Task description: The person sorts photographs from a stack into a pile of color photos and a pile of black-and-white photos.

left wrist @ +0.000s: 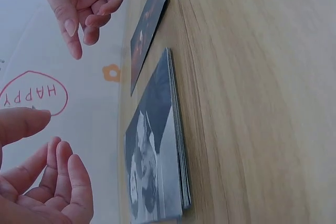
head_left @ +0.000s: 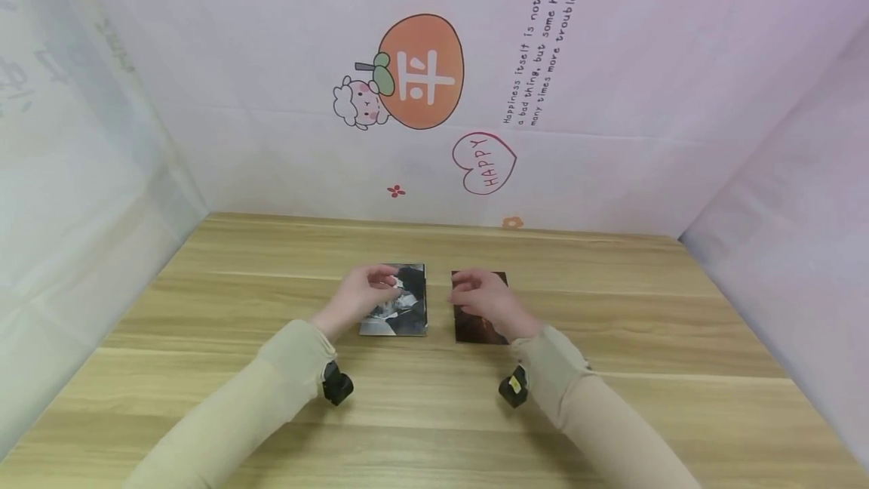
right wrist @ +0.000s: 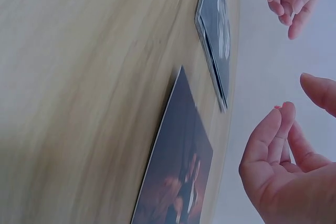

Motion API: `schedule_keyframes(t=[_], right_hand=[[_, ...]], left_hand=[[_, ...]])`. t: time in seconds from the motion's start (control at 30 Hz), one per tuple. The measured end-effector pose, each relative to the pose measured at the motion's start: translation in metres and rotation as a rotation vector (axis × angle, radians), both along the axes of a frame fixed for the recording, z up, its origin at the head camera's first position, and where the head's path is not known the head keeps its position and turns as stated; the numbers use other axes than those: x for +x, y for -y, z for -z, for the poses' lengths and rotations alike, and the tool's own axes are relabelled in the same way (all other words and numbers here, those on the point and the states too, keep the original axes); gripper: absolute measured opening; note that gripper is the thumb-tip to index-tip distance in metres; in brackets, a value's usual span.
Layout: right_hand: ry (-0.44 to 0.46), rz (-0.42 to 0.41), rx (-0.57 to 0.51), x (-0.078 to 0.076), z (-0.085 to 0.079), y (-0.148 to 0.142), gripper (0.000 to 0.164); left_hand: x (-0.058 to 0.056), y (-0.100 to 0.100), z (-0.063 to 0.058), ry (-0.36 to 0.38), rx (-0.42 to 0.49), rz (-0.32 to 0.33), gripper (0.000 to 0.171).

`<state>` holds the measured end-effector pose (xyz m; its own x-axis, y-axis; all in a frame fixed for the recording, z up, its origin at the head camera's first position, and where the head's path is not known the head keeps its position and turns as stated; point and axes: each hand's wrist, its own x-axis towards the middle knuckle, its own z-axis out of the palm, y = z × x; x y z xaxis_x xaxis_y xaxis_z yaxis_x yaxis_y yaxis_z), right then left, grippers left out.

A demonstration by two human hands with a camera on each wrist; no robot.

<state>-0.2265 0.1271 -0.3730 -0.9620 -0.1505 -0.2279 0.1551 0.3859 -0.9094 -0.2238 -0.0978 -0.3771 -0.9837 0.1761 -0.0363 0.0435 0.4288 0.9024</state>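
Note:
A stack of square picture cards (head_left: 409, 317) lies on the left of the wooden table's middle, its top card a black-and-white picture. Above it hovers my left hand (head_left: 361, 294), fingers loosely bent, nothing between thumb and fingertips. To the right of the stack, across a narrow gap, lies a thin dark picture card (head_left: 475, 329) with reddish shapes. My right hand (head_left: 492, 299) is over that card and covers part of it. In the right wrist view its thumb and fingers stand apart, holding nothing. Many layered edges show on the left stack (left wrist: 181, 145) in the left wrist view.
The wooden table (head_left: 434, 429) has light grain. A white printed cloth (head_left: 271, 149) with orange fruit, a heart and lettering hangs behind it, with pale cloth at both sides. Small black cameras are strapped on the left wrist (head_left: 336, 383) and right wrist (head_left: 514, 389).

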Motion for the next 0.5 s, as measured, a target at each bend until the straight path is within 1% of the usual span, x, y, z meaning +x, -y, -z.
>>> schedule_keyframes(t=[0.1, 0.2, 0.4, 0.5], right_hand=[[-0.022, -0.008, 0.000, 0.000, 0.001, 0.006, 0.039], [-0.040, -0.024, 0.014, 0.000, 0.003, 0.012, 0.037], [-0.034, -0.032, 0.020, 0.001, 0.009, 0.020, 0.036], [-0.026, -0.026, 0.023, 0.000, 0.011, 0.023, 0.036]], left_hand=[[0.000, 0.007, 0.001, 0.001, -0.007, -0.008, 0.041], [0.000, 0.015, 0.005, -0.013, -0.025, -0.010, 0.040], [-0.001, 0.029, 0.017, -0.022, -0.056, -0.011, 0.038], [-0.001, 0.033, 0.019, -0.011, -0.067, -0.025, 0.041]])
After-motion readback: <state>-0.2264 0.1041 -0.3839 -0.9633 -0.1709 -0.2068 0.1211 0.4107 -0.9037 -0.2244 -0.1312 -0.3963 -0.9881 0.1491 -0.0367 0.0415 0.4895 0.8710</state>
